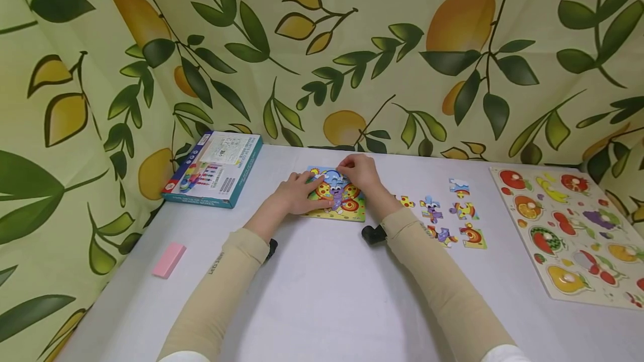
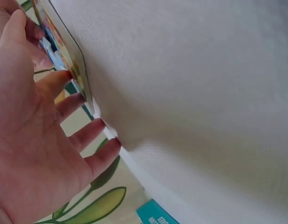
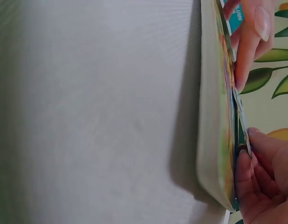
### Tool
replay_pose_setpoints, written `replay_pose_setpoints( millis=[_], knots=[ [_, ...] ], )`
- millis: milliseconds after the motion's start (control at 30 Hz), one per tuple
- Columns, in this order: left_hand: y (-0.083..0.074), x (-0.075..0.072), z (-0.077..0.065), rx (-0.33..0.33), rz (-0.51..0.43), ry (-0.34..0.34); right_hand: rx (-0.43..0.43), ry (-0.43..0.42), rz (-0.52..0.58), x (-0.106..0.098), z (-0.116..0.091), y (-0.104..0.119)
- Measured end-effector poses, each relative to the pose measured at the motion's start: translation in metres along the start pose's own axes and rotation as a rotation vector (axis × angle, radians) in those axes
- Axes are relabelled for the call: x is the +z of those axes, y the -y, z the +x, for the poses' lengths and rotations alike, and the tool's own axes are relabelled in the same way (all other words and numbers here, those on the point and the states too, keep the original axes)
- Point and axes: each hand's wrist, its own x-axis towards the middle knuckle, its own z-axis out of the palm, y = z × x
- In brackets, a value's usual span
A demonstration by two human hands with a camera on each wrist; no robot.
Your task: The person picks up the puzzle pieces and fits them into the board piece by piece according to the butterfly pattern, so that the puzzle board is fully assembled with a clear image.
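Observation:
A small butterfly jigsaw puzzle (image 1: 347, 217) lies flat on the white table, with most of its picture showing. My left hand (image 1: 296, 193) rests on its left side, fingers spread and thumb laid across the lower part. At the upper right of the puzzle, my right hand (image 1: 363, 172) pinches a puzzle piece (image 3: 243, 123) between thumb and fingers. In the right wrist view that piece is tilted up from the board, its lower edge near the left fingertips. The fingers partly cover the board's top and left side.
Several loose puzzle pieces (image 1: 463, 211) lie right of the puzzle, some partly behind the right forearm. Farther right is a fruit peg board (image 1: 523, 261). A flat box (image 1: 236, 177) sits back left, with a pink block (image 1: 169, 260) nearer. A patterned curtain (image 1: 322, 94) closes the back.

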Motion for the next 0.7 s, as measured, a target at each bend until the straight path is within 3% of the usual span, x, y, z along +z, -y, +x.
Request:
replay_pose_setpoints(
  millis=[100, 700],
  knots=[
    [-0.0011, -0.0005, 0.0001, -0.008, 0.032, 0.010, -0.003, -0.002, -0.006, -0.0003, -0.0011, 0.0017],
    [-0.0006, 0.0011, 0.0031, -0.014, 0.020, 0.014, 0.088, 0.053, -0.004, -0.0022, 0.0023, 0.0000]
  ],
)
